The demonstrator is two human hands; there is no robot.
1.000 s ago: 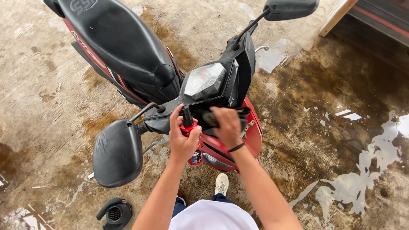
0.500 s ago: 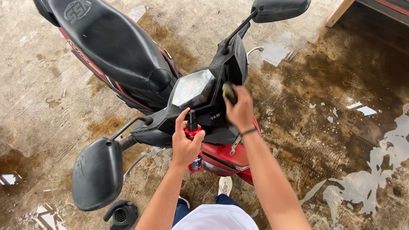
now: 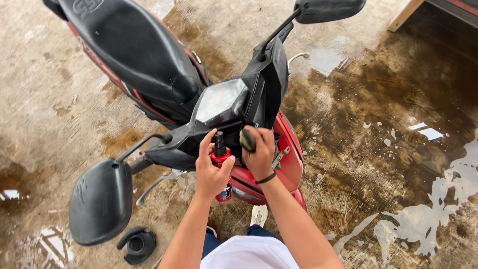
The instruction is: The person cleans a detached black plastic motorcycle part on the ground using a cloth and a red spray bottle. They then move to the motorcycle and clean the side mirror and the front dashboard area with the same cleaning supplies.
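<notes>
The left hand [image 3: 211,172] is wrapped around a small red spray bottle [image 3: 222,174], fingers curled shut on its body with the forefinger raised beside the black nozzle, held upright so the nozzle points toward the front panel just ahead of it. Right beside it, the right hand [image 3: 260,154] is closed on a dark applicator pad [image 3: 247,140], pinched between thumb and fingers so that its face meets the black handlebar cover [image 3: 259,94] of a red scooter [image 3: 286,154]; a dark band circles that wrist. Both hands sit close together, just below the instrument cluster [image 3: 219,99], whose pale glass tilts up toward the camera. Beyond the hands stretches the black seat [image 3: 134,50]. Out to the left hand's side a round black mirror [image 3: 102,201] hangs on its stalk, and nearer the person, below it, a small black plastic part [image 3: 137,244] lies on the ground. Up past the right hand stands the other mirror [image 3: 328,9]. The concrete floor [image 3: 388,99] to the right is wet, stained brown, with patches of foam.
</notes>
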